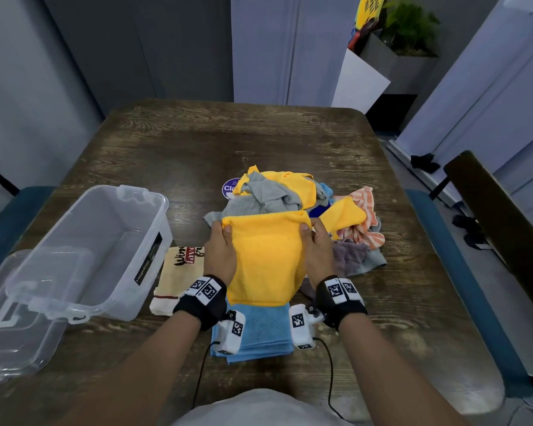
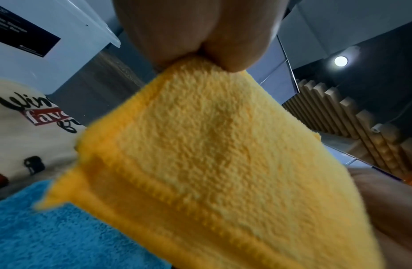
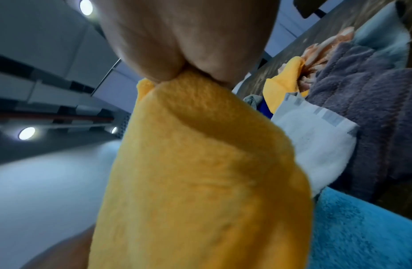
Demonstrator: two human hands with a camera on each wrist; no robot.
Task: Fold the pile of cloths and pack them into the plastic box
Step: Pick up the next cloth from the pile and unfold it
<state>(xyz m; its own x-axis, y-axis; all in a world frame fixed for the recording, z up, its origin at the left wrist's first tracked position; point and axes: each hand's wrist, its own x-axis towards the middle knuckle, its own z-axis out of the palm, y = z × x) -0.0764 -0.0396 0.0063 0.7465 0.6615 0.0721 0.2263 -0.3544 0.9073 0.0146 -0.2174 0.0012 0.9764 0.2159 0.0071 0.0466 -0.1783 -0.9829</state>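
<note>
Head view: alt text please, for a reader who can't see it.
The left hand and right hand pinch the top corners of a yellow cloth, held over a folded blue cloth on a wooden table. An open clear plastic box stands at left, a cream printed cloth beside it; a pile of unfolded cloths lies behind.
</note>
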